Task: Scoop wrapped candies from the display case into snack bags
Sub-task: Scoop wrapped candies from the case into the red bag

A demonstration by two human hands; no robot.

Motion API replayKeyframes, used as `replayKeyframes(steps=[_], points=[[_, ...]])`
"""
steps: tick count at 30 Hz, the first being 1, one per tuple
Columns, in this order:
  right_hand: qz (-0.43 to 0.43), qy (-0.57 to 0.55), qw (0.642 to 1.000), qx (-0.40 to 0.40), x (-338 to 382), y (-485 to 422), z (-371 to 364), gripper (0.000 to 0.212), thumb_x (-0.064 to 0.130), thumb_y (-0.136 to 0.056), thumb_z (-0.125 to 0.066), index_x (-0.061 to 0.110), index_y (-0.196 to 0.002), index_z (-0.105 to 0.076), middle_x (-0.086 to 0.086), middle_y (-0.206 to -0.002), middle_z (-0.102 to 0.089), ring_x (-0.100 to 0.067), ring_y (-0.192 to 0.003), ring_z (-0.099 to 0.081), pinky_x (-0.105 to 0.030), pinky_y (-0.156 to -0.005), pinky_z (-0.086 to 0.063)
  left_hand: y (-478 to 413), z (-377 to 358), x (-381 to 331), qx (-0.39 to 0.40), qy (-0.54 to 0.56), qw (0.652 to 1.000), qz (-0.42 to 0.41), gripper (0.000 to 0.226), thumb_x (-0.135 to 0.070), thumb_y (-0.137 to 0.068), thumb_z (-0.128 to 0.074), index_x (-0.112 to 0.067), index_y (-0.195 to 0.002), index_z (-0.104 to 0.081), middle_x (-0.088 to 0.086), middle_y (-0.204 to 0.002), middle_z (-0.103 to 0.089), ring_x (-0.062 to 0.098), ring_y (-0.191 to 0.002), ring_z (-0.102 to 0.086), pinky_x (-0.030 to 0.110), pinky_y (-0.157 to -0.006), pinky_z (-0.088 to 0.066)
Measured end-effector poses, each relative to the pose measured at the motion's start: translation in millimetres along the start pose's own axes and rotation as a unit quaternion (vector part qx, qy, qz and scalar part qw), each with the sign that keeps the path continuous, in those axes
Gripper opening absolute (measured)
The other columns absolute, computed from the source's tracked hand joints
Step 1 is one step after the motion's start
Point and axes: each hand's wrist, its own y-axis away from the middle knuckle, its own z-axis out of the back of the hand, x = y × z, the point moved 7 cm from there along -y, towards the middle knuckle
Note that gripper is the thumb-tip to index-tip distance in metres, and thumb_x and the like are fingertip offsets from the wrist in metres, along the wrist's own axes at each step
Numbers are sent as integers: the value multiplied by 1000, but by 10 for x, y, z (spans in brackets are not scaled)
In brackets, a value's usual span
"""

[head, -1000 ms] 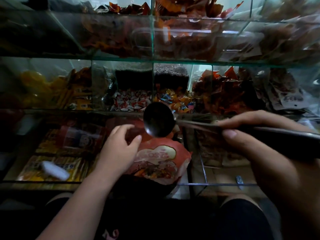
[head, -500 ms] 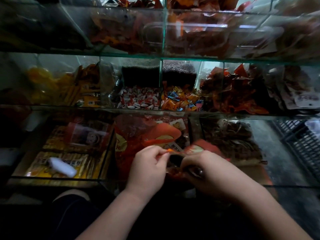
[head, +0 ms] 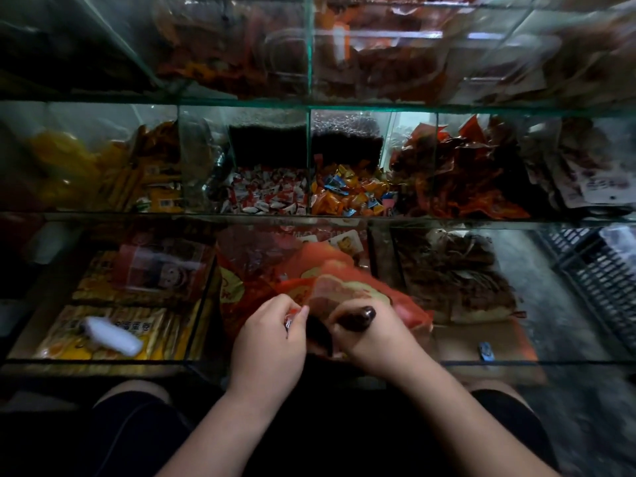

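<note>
Gripping the dark scoop (head: 363, 314) in a curled fist, the right hand (head: 371, 339) sits at the mouth of the red snack bag (head: 347, 287). The scoop's rounded handle end sticks out above the thumb. Its dark bowl shows low in the gap between the two hands, so its long axis slants from the right hand down toward the left. The left hand (head: 270, 342) pinches the bag's near edge between thumb and forefinger, touching the bowl's side. The bag lies just beyond both hands, its mouth turned toward the person and its body stretching away from them.

Bag and hands lie over the lowest tier of a glass display case (head: 103, 362), which is split by glass walls. Left of the left hand, yellow packets (head: 86, 333) fill a compartment, with a white bottle (head: 113, 335) lying on them. Beyond the hands, one tier up, red-and-white wrapped candies (head: 268, 196) sit beside orange and blue candies (head: 347, 197). Right of the right hand a single blue candy (head: 486, 351) lies on brown card. Farther right are a grey floor (head: 543, 297) and a dark slatted crate (head: 599, 270). The room is dim.
</note>
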Motion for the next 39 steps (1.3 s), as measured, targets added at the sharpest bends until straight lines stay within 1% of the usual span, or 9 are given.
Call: replayKeyframes(steps=[4,8,17,21,24,26,30,34,39], points=[[-84,-113,989,-46,-280,52,-131,20,14,-79,-70,28,-66,-73,11,-75,-75,-3,-79,-71,-27,-80,-57,34,17,85,-1,1,1000,5,28,-30,-95,-61,-28,-69,-53,-14,-72,-58,4,-71,-57,36,-60,-49],[-264,-376,876,-148,-595,173,-128,6,1,-78,-71,4,-82,-74,-12,-79,-77,-23,-70,-75,-47,-71,-64,87,61,72,-7,-6,1000,-11,25,-33,-95,-60,-30,-72,-53,-16,-72,-57,4,-72,-57,28,-58,-46],[-258,-521,795,-175,-583,375,192,26,-6,-86,-66,6,-65,-77,-23,-77,-75,-39,-73,-76,-44,-65,-65,-37,234,195,-42,24,998,38,26,-32,-95,-64,-29,-71,-56,-10,-67,-60,6,-64,-57,33,-54,-45],[-221,-523,798,-203,-610,464,412,22,-3,-86,-67,6,-69,-78,-23,-83,-75,-39,-82,-76,-44,-72,-65,-30,331,81,-71,-25,997,16,13,-26,-90,-71,-32,-83,-61,-18,-81,-61,6,-79,-59,32,-68,-50],[-186,-497,816,-229,-583,522,609,15,3,-85,-72,8,-73,-78,-19,-78,-76,-37,-82,-77,-36,-67,-62,-11,430,-229,-129,-54,984,-107,15,-9,-85,-74,-16,-95,-66,-9,-102,-60,10,-102,-53,14,-94,-37],[-166,-478,830,-235,-544,541,703,12,4,-86,-74,7,-75,-78,-20,-78,-76,-35,-81,-78,-36,-67,-62,40,414,-480,-132,-3,972,-196,13,-1,-84,-67,-10,-93,-68,-3,-102,-63,12,-102,-56,16,-96,-38],[-133,-449,856,-219,-460,578,810,8,1,-84,-77,6,-77,-78,-22,-79,-76,-36,-81,-78,-35,-67,-62,6,20,-637,45,47,988,-140,15,-9,-87,-65,-19,-98,-68,-10,-99,-62,10,-97,-61,21,-86,-47],[-121,-446,861,-214,-466,651,884,4,2,-81,-79,6,-79,-78,-24,-80,-76,-38,-81,-77,-34,-69,-62,-36,-516,-335,266,-115,957,7,48,-43,-97,-57,-24,-140,-50,-3,-141,-51,19,-131,-48,33,-108,-40],[-116,-444,854,-244,-453,745,980,4,9,-79,-83,9,-77,-79,-19,-77,-77,-38,-80,-78,-38,-71,-62,29,-746,-154,329,-164,929,47,53,-54,-101,-39,-27,-147,-41,4,-146,-47,29,-136,-43,40,-111,-37]])
